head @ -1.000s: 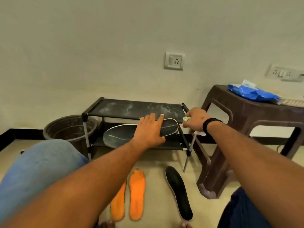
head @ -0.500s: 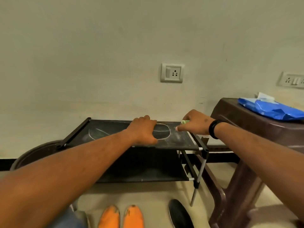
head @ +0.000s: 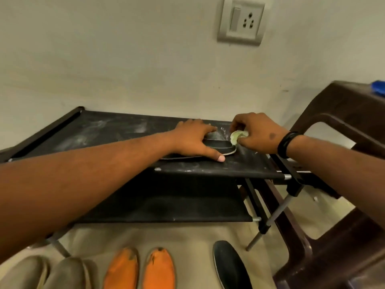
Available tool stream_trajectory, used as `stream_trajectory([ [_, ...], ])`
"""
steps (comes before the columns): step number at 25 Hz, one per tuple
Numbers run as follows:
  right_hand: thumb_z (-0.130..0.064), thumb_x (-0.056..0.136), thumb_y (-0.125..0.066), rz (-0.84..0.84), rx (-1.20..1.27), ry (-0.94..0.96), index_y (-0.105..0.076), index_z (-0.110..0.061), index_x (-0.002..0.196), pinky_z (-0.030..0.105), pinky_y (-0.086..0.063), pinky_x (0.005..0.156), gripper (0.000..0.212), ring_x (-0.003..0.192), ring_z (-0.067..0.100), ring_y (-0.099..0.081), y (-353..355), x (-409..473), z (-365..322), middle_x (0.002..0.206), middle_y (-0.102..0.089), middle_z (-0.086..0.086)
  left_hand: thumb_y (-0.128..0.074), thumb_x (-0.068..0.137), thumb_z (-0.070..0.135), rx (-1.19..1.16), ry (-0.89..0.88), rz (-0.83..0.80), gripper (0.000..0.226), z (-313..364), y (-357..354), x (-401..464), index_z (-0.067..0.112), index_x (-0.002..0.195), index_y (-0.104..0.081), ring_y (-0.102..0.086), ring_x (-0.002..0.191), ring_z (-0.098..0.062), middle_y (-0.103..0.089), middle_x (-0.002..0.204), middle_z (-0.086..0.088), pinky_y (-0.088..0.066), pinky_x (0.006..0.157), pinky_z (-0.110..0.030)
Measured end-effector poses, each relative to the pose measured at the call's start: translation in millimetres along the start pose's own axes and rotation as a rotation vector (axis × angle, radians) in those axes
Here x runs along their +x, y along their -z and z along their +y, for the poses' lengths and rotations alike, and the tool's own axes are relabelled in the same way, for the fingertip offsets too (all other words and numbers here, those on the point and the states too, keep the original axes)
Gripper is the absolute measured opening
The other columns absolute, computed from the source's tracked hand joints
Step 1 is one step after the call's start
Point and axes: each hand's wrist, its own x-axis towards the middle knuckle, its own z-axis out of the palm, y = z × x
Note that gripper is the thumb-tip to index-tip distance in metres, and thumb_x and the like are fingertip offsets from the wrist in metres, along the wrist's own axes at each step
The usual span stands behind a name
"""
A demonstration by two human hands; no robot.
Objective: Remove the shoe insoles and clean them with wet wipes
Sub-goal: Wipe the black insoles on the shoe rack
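Up on the dusty top shelf of the black shoe rack (head: 116,130), the left hand (head: 195,138) presses a black insole (head: 218,146) flat with straight fingers, while the right hand (head: 260,132) pinches a crumpled wet wipe (head: 237,136) at its tip; no writing is legible.

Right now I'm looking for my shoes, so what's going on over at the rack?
A person is cleaning a black insole that lies on the dusty top shelf of the black shoe rack. The left hand presses flat on it, while the right hand pinches a crumpled pale green wet wipe at the insole's end. On the floor below lie two orange insoles, two grey ones and another black one.
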Motion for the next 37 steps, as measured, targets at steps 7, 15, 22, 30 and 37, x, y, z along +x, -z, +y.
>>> stream_trajectory([
  [7,-0.007,0.083,-0.068,-0.088,-0.097,0.146,-0.073,-0.024,0.096,0.026,-0.045,0.081,0.021,0.091,0.012,-0.058,-14.2,13.1,10.7,0.100,-0.069,-0.004,-0.066,0.086,0.058,-0.032,-0.129,0.116,0.045,-4.4,-16.8,-12.6,0.029,0.121,-0.070,-0.055,0.115,-0.019,-0.057,0.124,0.003,-0.046,0.100,-0.043],
  [15,-0.014,0.087,-0.059,-0.078,-0.124,0.127,-0.074,-0.020,0.104,0.028,-0.052,0.087,0.023,0.091,0.011,-0.061,-27.0,-12.6,-0.1,0.104,-0.067,-0.004,-0.055,0.097,0.051,-0.008,-0.086,0.040,0.041,-2.4,-18.6,-16.9,0.032,0.132,-0.065,-0.053,0.124,-0.026,-0.058,0.134,0.001,-0.043,0.102,-0.045],
  [22,-0.010,0.090,-0.058,-0.048,-0.241,0.023,-0.075,-0.025,0.103,0.038,-0.057,0.082,0.026,0.093,0.020,-0.066,-30.0,-4.7,-18.7,0.107,-0.070,0.001,-0.052,0.099,0.050,-0.016,-0.059,0.018,0.042,-1.1,-24.7,-19.9,0.034,0.137,-0.060,-0.045,0.133,-0.028,-0.050,0.146,0.005,-0.037,0.107,-0.050],
  [30,-0.015,0.090,-0.063,-0.058,-0.201,-0.015,-0.074,-0.019,0.104,0.037,-0.056,0.083,0.018,0.094,0.022,-0.066,-21.6,-4.7,-27.8,0.105,-0.070,0.005,-0.062,0.093,0.050,-0.106,-0.057,0.091,0.043,-4.7,-27.7,-20.4,0.030,0.130,-0.067,-0.053,0.128,-0.020,-0.059,0.138,0.007,-0.040,0.107,-0.049],
  [37,-0.016,0.087,-0.066,-0.075,-0.207,-0.045,-0.074,-0.021,0.097,0.028,-0.048,0.075,0.014,0.094,0.021,-0.064,-18.2,-4.8,-23.9,0.101,-0.069,0.003,-0.065,0.092,0.049,-0.117,-0.071,0.129,0.041,-3.8,-27.3,-23.0,0.026,0.126,-0.069,-0.058,0.121,-0.017,-0.063,0.132,0.006,-0.045,0.105,-0.046],
])
